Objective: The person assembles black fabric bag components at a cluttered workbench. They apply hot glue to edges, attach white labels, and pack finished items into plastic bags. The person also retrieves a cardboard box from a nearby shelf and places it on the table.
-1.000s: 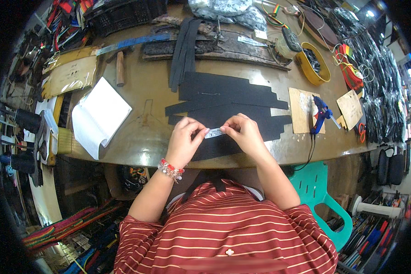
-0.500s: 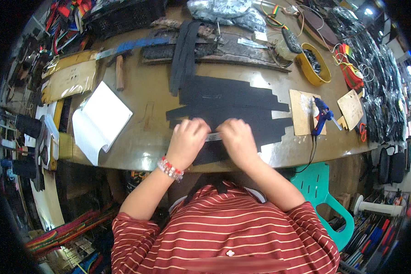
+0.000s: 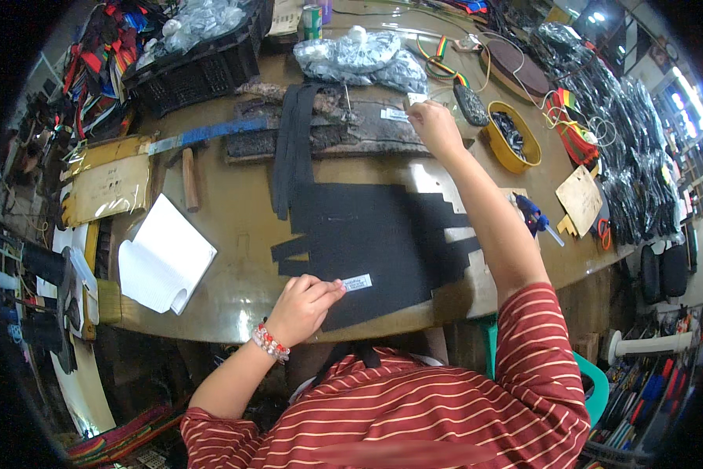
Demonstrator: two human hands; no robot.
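Note:
A small white printed label (image 3: 358, 282) lies on the near part of black fabric strips (image 3: 367, 234), which are laid side by side with stepped ends. At the label's left end, the closed fingers of my left hand (image 3: 306, 306) hold it. My right arm stretches to the back of the table. There my right hand (image 3: 436, 127) is closed at a small white block (image 3: 416, 99), beside another white label strip (image 3: 395, 115) on a dark, worn board (image 3: 359, 134). Its fingertips hide what they hold, if anything.
An open notebook (image 3: 172, 254) and a wooden-handled hammer (image 3: 190, 180) lie left. Long black straps (image 3: 293, 141) hang over the board. A yellow tub (image 3: 523, 160), blue glue gun (image 3: 533, 215) and orange-handled scissors (image 3: 604, 233) are right. A green chair (image 3: 598, 391) stands below the table edge.
My right hand has left the label on the fabric and reached far back to the white block. My left hand stays at the label's left end. The view has shifted.

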